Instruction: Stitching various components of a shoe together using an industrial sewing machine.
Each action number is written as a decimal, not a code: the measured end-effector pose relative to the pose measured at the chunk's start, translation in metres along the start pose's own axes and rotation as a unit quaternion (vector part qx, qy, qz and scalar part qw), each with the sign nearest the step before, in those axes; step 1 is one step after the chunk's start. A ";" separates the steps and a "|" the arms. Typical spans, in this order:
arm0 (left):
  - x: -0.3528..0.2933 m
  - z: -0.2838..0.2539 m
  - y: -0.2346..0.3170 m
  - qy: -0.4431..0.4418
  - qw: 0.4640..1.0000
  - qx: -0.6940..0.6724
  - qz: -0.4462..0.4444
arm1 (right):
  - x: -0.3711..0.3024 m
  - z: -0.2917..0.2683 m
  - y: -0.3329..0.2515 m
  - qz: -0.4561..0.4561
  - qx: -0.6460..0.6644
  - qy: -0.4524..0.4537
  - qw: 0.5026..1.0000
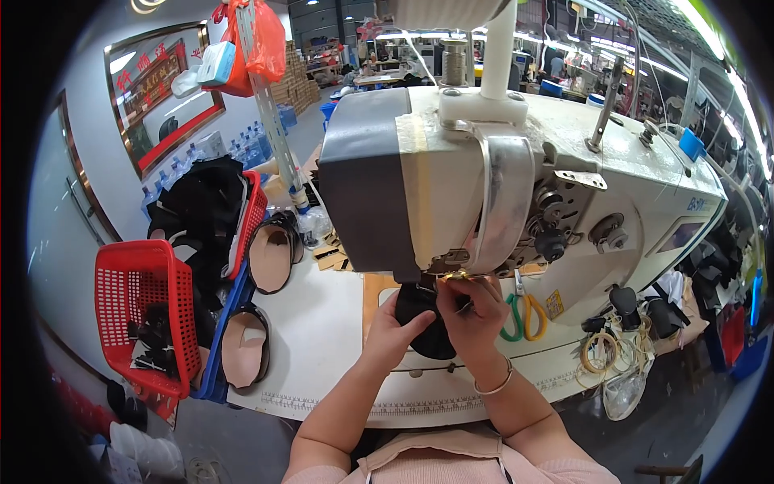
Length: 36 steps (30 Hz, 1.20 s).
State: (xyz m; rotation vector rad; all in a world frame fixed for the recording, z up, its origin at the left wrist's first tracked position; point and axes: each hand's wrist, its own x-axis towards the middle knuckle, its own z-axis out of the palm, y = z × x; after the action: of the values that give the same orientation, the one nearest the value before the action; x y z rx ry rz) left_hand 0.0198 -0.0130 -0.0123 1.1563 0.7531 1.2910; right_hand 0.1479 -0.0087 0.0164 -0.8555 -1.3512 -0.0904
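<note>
Under the head of a large white industrial sewing machine (451, 194) lies a black piece (433, 345) with a rounded edge, which looks like part of a shoe. My left hand (393, 329) grips its left side, thumb on top. Close by the needle area, my right hand (476, 310) is closed in a pinch over the piece's right side; whatever sits between those fingertips is too small to make out. A small lamp (453, 276) glows just above them. To the right of my right hand rest scissors (532, 317) with green and orange handles.
Black shoe uppers with beige insoles (246, 351) lie at the table's left. Beyond them stand a red plastic basket (109, 278) of black scraps and a blue crate (234, 310). Tape rolls (599, 352) and cords hang by the right edge. A ruler strip (347, 406) runs along the front.
</note>
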 end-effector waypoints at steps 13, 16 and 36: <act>-0.004 0.005 0.004 0.020 1.000 -0.011 -0.004 | 0.022 -0.064 0.035 0.023 -0.095 -0.187 0.977; -0.004 0.003 0.008 0.016 1.000 0.019 -0.011 | 0.014 -0.057 0.043 0.175 0.031 -0.269 0.947; 0.041 -0.045 0.030 -0.079 0.993 -0.041 -0.078 | 0.036 -0.059 0.042 -0.167 -0.174 -0.319 0.917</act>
State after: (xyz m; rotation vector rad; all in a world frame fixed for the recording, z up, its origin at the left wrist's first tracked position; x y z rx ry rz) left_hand -0.0247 0.0333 0.0090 1.0973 0.6545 1.0771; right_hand 0.2275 0.0015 0.0293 -0.9846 -2.1383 -0.3497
